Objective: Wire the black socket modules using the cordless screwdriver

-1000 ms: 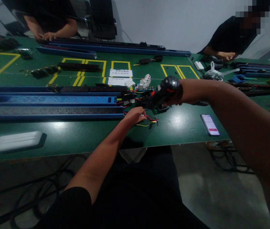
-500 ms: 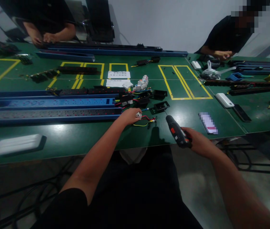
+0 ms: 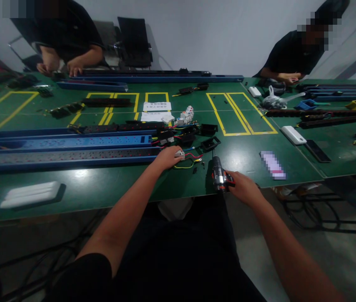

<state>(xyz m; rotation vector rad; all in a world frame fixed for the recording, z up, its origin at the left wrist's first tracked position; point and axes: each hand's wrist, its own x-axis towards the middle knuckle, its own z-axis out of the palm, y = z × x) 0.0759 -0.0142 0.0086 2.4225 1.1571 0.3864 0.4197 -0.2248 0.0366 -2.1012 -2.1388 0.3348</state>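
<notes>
The tabletop (image 3: 240, 157) is glossy, the drill casing (image 3: 219, 175) probably smooth plastic.

Left fingers (image 3: 175, 151) hold white connector (image 3: 180, 155); right fingers (image 3: 235, 178) hold drill (image 3: 218, 173) near black frame (image 3: 210, 146).

On the table (image 3: 240, 157), rails (image 3: 61, 157) stretch along the left, a bundle (image 3: 31, 194) before them near the front edge. At the rails' right ends sits the left hand (image 3: 169, 157), a block (image 3: 180, 155) in it, wires (image 3: 198, 156) just right; then the drill (image 3: 218, 173) in the right hand (image 3: 242, 185), a frame (image 3: 210, 144) just beyond. Phone (image 3: 273, 165) further right, papers (image 3: 157, 106) behind the rails.
</notes>
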